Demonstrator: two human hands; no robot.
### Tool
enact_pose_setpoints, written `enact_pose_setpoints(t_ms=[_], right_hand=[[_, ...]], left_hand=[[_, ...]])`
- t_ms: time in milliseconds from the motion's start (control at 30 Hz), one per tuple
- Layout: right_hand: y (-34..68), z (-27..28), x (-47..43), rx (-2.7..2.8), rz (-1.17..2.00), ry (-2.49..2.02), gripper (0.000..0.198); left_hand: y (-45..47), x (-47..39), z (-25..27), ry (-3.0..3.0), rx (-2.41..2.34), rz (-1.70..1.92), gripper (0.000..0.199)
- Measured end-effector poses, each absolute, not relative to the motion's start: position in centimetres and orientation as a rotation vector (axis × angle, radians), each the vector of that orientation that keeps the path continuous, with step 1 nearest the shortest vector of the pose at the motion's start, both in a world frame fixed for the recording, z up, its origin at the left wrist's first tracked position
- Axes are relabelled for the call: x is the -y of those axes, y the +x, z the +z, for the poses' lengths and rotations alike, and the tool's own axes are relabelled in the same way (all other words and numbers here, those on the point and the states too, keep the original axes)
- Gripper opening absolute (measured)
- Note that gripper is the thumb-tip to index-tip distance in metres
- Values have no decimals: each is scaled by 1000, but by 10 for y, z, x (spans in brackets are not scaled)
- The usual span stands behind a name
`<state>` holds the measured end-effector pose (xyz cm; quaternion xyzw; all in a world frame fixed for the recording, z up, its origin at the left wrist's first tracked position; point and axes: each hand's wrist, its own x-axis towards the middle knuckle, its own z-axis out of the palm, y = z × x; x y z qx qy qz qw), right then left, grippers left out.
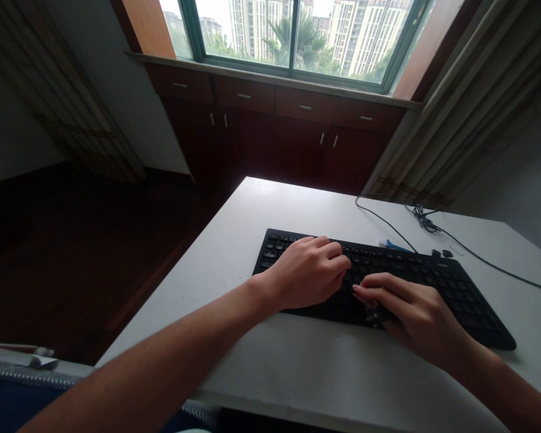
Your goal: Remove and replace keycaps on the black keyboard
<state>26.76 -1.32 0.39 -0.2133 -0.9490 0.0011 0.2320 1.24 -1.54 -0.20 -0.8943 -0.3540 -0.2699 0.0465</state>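
Note:
A black keyboard (466,304) lies at a slant on the white table. Over its left-middle keys rests my left hand (313,270), fingers curled inward; whatever the fingertips grip, if anything, is hidden. My right hand (410,310) is beside it, above the lower middle keys, with thumb and fingers pinched together. Small dark pieces (376,315) show beneath the right fingers, perhaps loose keycaps, too dim to be sure. The two hands are close but apart. Near the keyboard's back edge are a blue-handled tool (397,246) and some small black pieces (442,254).
A black cable (487,261) with a tied bundle (424,220) runs across the table's (293,361) back right. Beyond the table stand a dark red cabinet (270,138) and a window (293,36). Curtains (437,138) hang on both sides.

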Motion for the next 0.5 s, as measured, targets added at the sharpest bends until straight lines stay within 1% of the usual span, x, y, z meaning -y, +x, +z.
enact_pose_setpoints(t_ms=[100,200,400,500], right_hand=[[266,9,13,2669,89,-613,45],[266,14,14,2728,182,-642,43],[269,9,15,2717,239,-730,43],[266,7,15,2659,369,-763,36]], left_hand=[[12,16,-1,-2737,1080,-826,22],[12,15,-2,-2735,1082,-828,22],[13,14,-3,-2734,1093,-845,23],[12,15,-2,-2732,1102,-839,22]])
